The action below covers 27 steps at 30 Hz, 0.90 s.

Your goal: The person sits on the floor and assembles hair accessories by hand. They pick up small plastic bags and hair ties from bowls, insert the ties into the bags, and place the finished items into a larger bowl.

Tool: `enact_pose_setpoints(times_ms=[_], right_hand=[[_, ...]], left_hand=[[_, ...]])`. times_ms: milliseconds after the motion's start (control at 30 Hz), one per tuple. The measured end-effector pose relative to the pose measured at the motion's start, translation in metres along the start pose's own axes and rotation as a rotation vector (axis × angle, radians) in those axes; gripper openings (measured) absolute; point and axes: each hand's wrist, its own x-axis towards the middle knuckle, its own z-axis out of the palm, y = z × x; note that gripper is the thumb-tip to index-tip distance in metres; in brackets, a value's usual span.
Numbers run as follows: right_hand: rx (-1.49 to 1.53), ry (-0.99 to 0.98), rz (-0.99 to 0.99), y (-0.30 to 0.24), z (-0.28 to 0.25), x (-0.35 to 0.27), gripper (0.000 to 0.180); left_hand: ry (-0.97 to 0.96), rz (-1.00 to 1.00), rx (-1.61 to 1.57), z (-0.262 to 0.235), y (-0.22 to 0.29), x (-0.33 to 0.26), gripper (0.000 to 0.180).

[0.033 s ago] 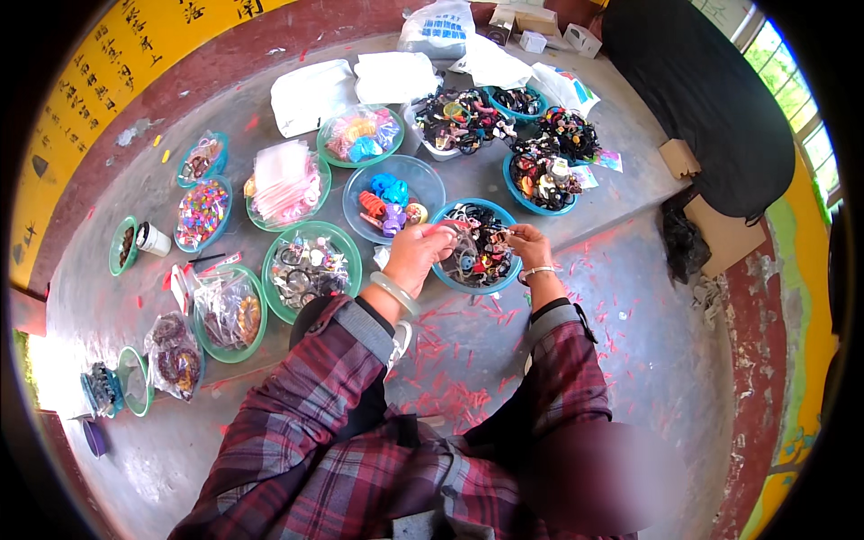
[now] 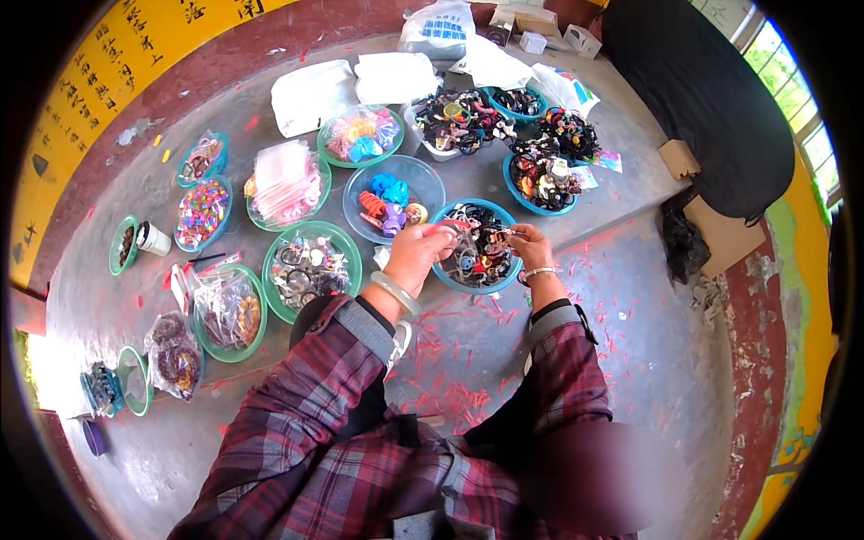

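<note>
left hand (image 2: pixel 419 255), right hand (image 2: pixel 531 245) — pinched item unclear, over bowl (image 2: pixel 447 272)

white printed bag (image 2: pixel 438 27), yellow lettered wall sign (image 2: pixel 108 81)

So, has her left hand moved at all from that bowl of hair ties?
No. The left hand sits at the same spot on the bowl's left rim as before.
</note>
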Motion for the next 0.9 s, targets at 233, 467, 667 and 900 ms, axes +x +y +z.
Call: enact_pose_setpoints(times_ms=[233, 467, 667, 900], right_hand=[[0.421, -0.115, 0.029, -0.013, 0.004, -0.02, 0.016], [0.613, -0.154, 0.045, -0.014, 0.011, -0.016, 0.016], [0.752, -0.112, 0.104, -0.023, 0.018, -0.02, 0.022], [0.694, -0.164, -0.051, -0.001, 0.017, -0.009, 0.023]], left_hand=[[-0.033, 0.011, 0.003, 0.003, -0.002, 0.001, 0.013], [-0.021, 0.021, 0.005, 0.007, 0.001, -0.001, 0.012], [-0.029, 0.029, 0.001, 0.005, -0.002, 0.0, 0.013], [-0.014, 0.023, 0.018, 0.005, -0.003, 0.001, 0.013]])
